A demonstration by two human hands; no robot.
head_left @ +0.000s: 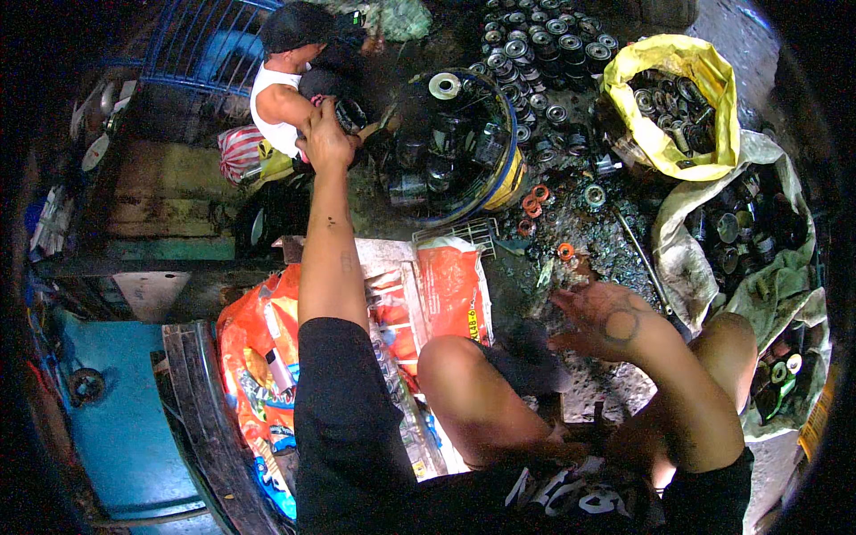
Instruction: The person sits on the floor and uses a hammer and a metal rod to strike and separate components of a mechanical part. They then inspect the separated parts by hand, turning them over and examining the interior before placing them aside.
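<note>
My left arm is stretched far out ahead, and my left hand (328, 138) grips a dark round can (350, 111) with a ridged metal end, much like an oil filter. The hand is beside a seated person, whose body lies partly behind it. To its right stands a large round tub (510, 183) with dark cans and jars inside. Over the dirty ground near my knees hangs my right hand (593, 316), its fingers loosely apart with nothing seen in them. Just beyond that hand lies an orange ring (565, 251).
Many oily filter-like cans (557, 45) cover the far ground. At right stand a yellow sack (722, 107) and a whitish sack (673, 236), both filled with parts. A metal rod (642, 259) lies before them. The person in a white top (272, 85) sits far left.
</note>
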